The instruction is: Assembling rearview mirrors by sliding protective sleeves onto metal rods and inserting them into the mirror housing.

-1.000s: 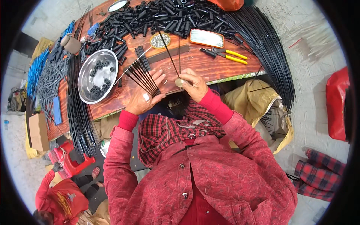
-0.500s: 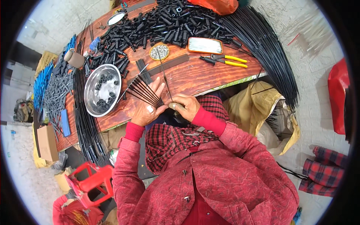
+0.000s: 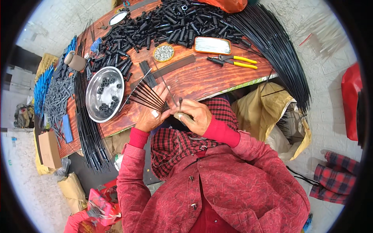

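My left hand (image 3: 150, 116) is closed round a fan of thin black rods (image 3: 149, 96), their tips spread toward the table. Close beside it, my right hand (image 3: 195, 115) pinches with thumb and forefinger; a slim dark rod (image 3: 166, 83) runs from between the hands up toward the table. A short dark piece with a rounded tip (image 3: 180, 101) sticks up from the right fingers. Past the left hand, a flat bundle of black rods (image 3: 148, 73) lies on the table. To its left stands a metal bowl (image 3: 91, 101) with black ring-shaped parts.
The wooden table (image 3: 217, 77) carries a heap of black tubes (image 3: 171, 23), a dish of small metal parts (image 3: 163, 53), a tray of white sticks (image 3: 212, 46) and yellow-handled pliers (image 3: 243, 62). Long black rods (image 3: 276, 50) overhang at right, above a yellow sack (image 3: 256, 110).
My right hand has shifted slightly right, and the short dark tip now shows above its fingers. At lower left the red stool has moved down, near another person's arm.
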A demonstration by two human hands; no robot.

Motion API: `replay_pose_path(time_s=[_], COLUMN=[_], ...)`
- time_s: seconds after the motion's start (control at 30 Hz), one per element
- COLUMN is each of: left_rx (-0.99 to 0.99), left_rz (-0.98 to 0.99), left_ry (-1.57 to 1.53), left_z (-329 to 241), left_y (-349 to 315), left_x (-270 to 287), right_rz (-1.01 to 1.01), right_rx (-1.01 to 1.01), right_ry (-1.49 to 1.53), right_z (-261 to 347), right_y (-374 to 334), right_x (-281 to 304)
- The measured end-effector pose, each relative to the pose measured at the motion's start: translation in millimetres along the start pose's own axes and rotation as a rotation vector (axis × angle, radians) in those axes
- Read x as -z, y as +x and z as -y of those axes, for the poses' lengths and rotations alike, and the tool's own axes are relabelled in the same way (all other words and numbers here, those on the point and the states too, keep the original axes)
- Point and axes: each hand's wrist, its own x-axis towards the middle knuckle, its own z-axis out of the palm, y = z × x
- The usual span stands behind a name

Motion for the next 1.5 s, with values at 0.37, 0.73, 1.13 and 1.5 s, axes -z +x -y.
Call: replay_pose_path(time_s=[0.37, 0.73, 1.13, 1.5], left_rx=[-0.008, 0.024, 0.036, 0.015], left_rz=[0.003, -0.01, 0.016, -0.01], left_ry=[-0.006, -0.07, -0.077, -0.123], left_z=[1, -4, -5, -12], left_y=[-1, 1, 1, 6], left_x=[-3, 2, 4, 12], right_rz=[0.016, -0.072, 0.049, 0.108], right_rx=[-0.103, -0.125, -0.091, 0.051], right_ry=[-0.161, -0.102, -0.107, -0.077], right_z=[-14, -21, -19, 8], right_y=[-11, 17, 34, 67], right_x=[-1, 4, -2, 8])
